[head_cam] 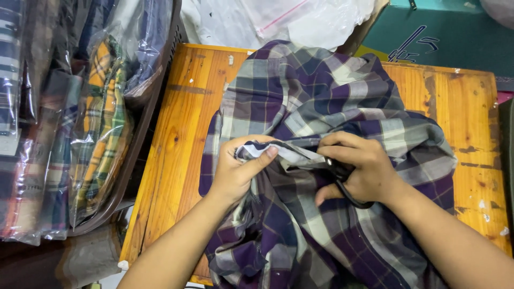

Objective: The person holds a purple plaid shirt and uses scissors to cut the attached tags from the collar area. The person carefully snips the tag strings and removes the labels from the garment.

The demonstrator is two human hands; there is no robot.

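Note:
A purple, grey and white plaid shirt [321, 101] lies crumpled across a wooden table [182, 118]. My left hand [235, 171] pinches a folded edge of the shirt between thumb and fingers near the middle. My right hand [364, 166] grips black-handled scissors [342, 184], with fingers through the loops, and also presses on the same cloth edge just right of my left hand. The scissor blades are hidden under my fingers and the fabric.
A brown plastic basket [142, 123] at the left holds several plaid shirts in clear plastic bags [96, 128]. Clear plastic bags [278, 18] lie beyond the table's far edge. A green box [444, 32] stands at the back right.

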